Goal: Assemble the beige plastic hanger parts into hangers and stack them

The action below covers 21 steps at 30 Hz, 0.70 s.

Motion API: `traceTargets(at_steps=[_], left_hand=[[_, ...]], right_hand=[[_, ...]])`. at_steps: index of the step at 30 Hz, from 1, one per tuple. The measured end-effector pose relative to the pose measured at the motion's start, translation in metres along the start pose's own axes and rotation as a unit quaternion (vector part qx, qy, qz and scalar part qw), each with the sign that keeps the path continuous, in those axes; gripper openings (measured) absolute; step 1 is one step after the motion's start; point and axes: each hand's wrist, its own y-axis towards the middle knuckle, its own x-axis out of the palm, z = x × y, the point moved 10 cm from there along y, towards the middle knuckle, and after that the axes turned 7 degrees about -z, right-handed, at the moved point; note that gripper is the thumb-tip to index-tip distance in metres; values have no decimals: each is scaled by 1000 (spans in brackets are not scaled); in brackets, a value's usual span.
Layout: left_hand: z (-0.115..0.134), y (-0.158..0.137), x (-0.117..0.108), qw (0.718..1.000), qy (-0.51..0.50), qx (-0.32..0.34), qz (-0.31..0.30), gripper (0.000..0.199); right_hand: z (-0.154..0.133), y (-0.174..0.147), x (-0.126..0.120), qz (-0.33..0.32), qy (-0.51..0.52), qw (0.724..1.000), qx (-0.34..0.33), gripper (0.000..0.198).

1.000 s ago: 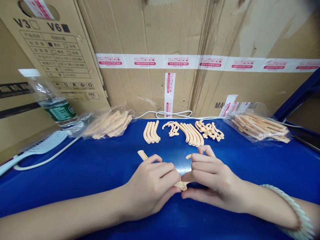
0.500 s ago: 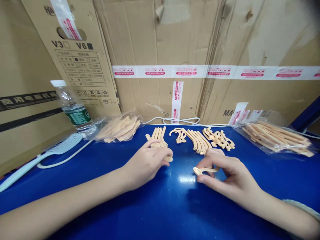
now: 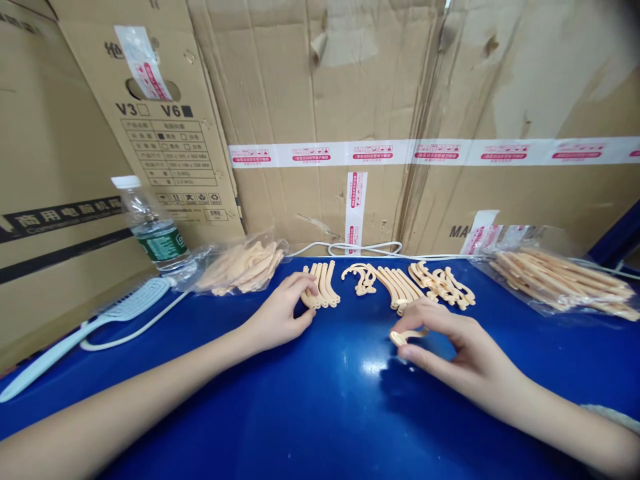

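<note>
My left hand [image 3: 283, 313] is at the left row of curved beige plastic strips [image 3: 329, 287], its fingers closed around the leftmost strip [image 3: 309, 302], which lies against the others on the table. Between the thumb and fingers of my right hand [image 3: 457, 343], a curved beige piece with a flat oval end [image 3: 399, 339] is pinched above the table. Just behind that hand lies a second row of curved strips [image 3: 397, 285]. Small hooked beige pieces [image 3: 361, 275] sit between the two rows, and a loose heap of knobbed beige pieces [image 3: 443, 283] is at the right.
Clear bags of beige parts lie at the left [image 3: 243, 267] and right [image 3: 565, 280] of the blue table [image 3: 300, 407]. A water bottle [image 3: 160, 240], a light-blue hairbrush [image 3: 120, 310] and a white cable [image 3: 345, 248] are near the cardboard boxes [image 3: 310, 93] behind.
My left hand has moved left and back with its strip, from in front of the row to the row's left end. My right hand keeps its piece at nearly the same place.
</note>
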Motion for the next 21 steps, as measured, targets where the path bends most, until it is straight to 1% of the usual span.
traceTargets(at_steps=[3,8,13,17,19,21], left_hand=[[-4,1,0,1000,-17,0,7,18],[-9,2,0,999,-33,12,12,25],[-8,1,-1,999,-35,14,26,33],[-5,-1,-2,999,-30,11,35,37],[-3,-2,-2,999,-25,8,37,36],[0,-2,-3,999,-16,2,38,29]], right_hand=[[4,7,-2,-9,-30,1000,-4,8],[21,31,0,-25,-74,997,-5,12],[33,71,18,-40,-138,988,-55,11],[48,88,34,-48,-158,983,-78,16],[48,91,36,-54,-163,981,-88,16],[34,90,25,-46,-164,981,-98,16]])
